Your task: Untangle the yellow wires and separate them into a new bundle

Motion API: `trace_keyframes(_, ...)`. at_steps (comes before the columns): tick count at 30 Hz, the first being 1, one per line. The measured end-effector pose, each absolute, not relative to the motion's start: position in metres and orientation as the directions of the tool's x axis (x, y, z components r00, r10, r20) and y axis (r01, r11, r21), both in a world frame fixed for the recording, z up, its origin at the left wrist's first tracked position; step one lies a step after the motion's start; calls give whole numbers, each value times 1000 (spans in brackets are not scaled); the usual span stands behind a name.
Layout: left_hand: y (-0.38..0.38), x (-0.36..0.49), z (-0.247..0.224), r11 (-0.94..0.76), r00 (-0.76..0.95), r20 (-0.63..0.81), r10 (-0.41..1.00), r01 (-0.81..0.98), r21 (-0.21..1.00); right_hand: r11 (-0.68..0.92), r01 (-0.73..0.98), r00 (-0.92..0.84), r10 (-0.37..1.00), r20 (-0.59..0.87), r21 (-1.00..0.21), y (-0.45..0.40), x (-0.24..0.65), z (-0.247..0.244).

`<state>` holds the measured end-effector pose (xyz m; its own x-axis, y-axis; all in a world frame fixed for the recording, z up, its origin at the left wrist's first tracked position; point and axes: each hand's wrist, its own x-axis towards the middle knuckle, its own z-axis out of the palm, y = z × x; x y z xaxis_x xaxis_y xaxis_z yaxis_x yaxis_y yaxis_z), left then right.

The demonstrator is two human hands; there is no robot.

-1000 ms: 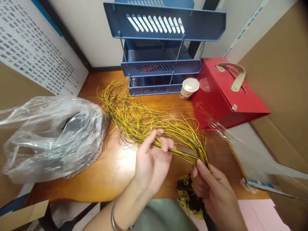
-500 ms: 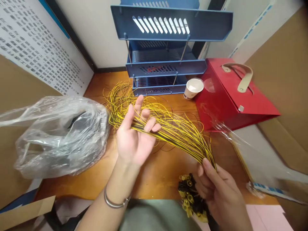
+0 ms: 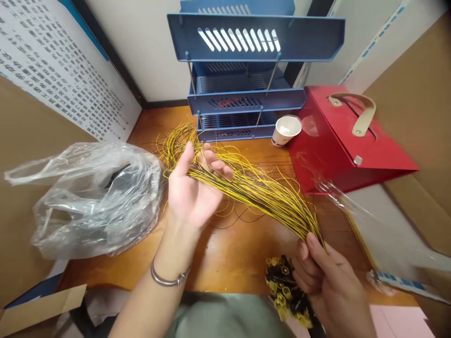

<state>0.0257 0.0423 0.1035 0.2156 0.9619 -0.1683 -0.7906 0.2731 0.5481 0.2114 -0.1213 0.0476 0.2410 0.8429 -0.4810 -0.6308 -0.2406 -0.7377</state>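
Right hand (image 3: 334, 281): fingers (image 3: 319, 253) closed on the yellow-and-dark wires (image 3: 262, 199), pinching them near the yellow-and-black end pieces (image 3: 282, 288) just beside those fingers. Left hand (image 3: 192, 195): palm up, fingers (image 3: 220, 169) loosely curled, not clamped; strands cross the palm.

Main risk, my read: tangles. Loose loops lie on the bench (image 3: 232, 263) beyond and under the left fingers, so a pull from the right could cinch them into a knot. Strands could also slip off the open palm, since nothing pins them there. A hard tug might strain the joints at the end pieces (if they are joined; the right hand hides that bit).

Snags: blue tray rack (image 3: 246, 101) past the left fingertips, wires right at its base. Paper cup (image 3: 287, 131) beyond the bundle could tip if a strand whips it.
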Motion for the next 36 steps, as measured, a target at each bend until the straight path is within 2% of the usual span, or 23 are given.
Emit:
trace_keyframes(3, 47, 29, 106, 171, 212, -19, 977, -729, 663, -242, -634, 240, 841, -485, -735, -122, 211, 47)
trace_keyframes(7, 54, 27, 118, -107, 267, 247, 932, -448, 887, -246, -628, 235, 844, -482, -738, -122, 212, 47)
trace_keyframes(10, 57, 21, 132, -253, 359, 333, 872, -254, 934, -235, -623, 254, 841, -477, -746, -121, 213, 49)
trace_keyframes(12, 59, 19, 138, -298, 353, 379, 855, -264, 918, -245, -615, 247, 843, -478, -750, -120, 212, 53)
trace_keyframes(14, 61, 17, 138, -196, 300, 328, 896, -396, 897, -261, -603, 233, 846, -479, -754, -117, 211, 57)
trace_keyframes(18, 69, 15, 120, 196, 248, -46, 968, -626, 755, -255, -600, 247, 842, -479, -758, -114, 210, 59)
trace_keyframes(21, 71, 17, 106, 286, 224, -180, 958, -679, 676, -243, -620, 284, 817, -502, -746, -116, 211, 54)
trace_keyframes(23, 69, 20, 103, 236, 194, -138, 971, -710, 663, -236, -631, 310, 797, -519, -739, -118, 211, 52)
trace_keyframes(26, 62, 22, 107, 60, 182, 95, 979, -698, 714, -240, -622, 307, 801, -514, -745, -120, 213, 52)
trace_keyframes(28, 60, 20, 113, -94, 196, 272, 942, -624, 775, -236, -607, 304, 813, -497, -759, -119, 215, 53)
trace_keyframes(30, 63, 15, 117, -244, 202, 380, 903, -488, 838, -221, -603, 317, 815, -485, -767, -117, 217, 54)
trace_keyframes(33, 73, 10, 119, -327, 200, 382, 902, -259, 909, -203, -608, 327, 816, -476, -768, -116, 218, 54)
trace_keyframes(36, 79, 11, 117, -370, 202, 403, 893, -185, 911, -216, -606, 327, 810, -487, -766, -117, 219, 52)
